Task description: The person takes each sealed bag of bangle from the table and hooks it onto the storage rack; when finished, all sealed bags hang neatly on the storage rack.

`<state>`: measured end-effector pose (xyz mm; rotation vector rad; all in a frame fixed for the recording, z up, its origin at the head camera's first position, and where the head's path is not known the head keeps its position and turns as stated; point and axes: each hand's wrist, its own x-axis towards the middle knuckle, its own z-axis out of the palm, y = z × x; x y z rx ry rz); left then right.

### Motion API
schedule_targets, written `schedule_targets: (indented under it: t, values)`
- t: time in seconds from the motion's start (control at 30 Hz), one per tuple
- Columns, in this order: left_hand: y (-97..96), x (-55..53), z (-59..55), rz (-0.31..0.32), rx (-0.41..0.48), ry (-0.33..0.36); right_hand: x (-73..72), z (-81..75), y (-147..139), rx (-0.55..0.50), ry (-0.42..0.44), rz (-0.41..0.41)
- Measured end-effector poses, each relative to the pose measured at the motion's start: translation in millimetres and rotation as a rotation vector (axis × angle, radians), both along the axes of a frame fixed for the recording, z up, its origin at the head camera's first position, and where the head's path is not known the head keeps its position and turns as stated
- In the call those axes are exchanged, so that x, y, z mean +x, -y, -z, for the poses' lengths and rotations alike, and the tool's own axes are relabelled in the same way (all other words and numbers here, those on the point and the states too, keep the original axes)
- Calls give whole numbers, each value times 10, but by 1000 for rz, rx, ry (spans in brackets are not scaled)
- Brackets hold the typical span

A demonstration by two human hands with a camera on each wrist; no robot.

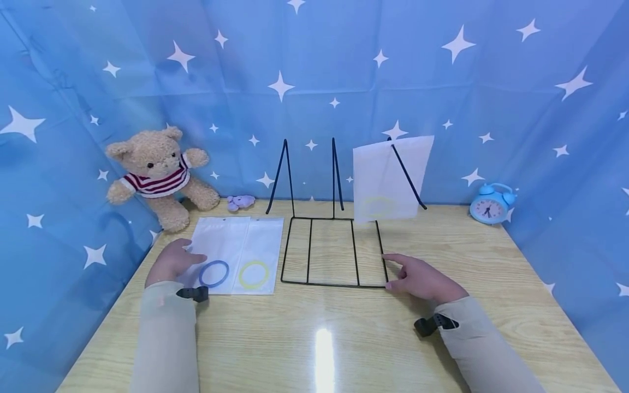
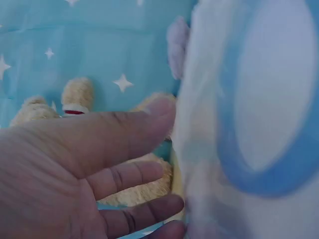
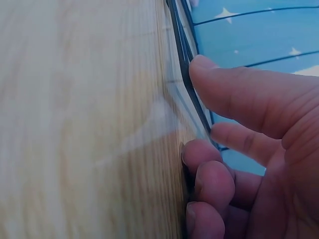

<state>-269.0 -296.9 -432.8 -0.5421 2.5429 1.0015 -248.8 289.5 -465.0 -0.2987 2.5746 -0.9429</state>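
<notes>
A black wire rack [image 1: 356, 254] with tall upright dividers stands on the table. My right hand [image 1: 417, 277] is at its front right corner, its thumb and index fingertips against the wire and its other fingers curled loosely close to the tabletop. An upright white sheet with a pale yellow ring [image 1: 393, 174] leans at the rack's right divider. Left of the rack lie flat white sheets, one with a blue ring [image 1: 214, 273], another with a yellow ring [image 1: 254, 274]. My left hand [image 1: 171, 261] is at the left edge of the blue-ring sheet, thumb and fingers extended, pinching nothing.
A teddy bear [image 1: 159, 185] in a striped shirt sits at the back left, and a small purple toy [image 1: 241, 202] lies beside it. A blue alarm clock [image 1: 488, 208] stands at the back right. Behind the table [image 1: 275, 344] hangs a blue starry curtain [image 1: 324, 60].
</notes>
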Motion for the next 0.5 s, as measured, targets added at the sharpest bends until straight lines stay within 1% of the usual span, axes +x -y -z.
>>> schedule_targets:
  t: [0.13,0.27,0.37,0.5]
  values:
    - [5,-1,65,-6,-79,9,3,1,-5,-7,4,6]
    - [-16,-12,109,-1,-182,-11,-2,-6,-8,-4,-2,8]
    - [-35,-17,115,-7,-212,-7,1,-9,-3,3,-9,5]
    - [-61,-15,95,4,-228,5,13,-10,13,9,-11,7]
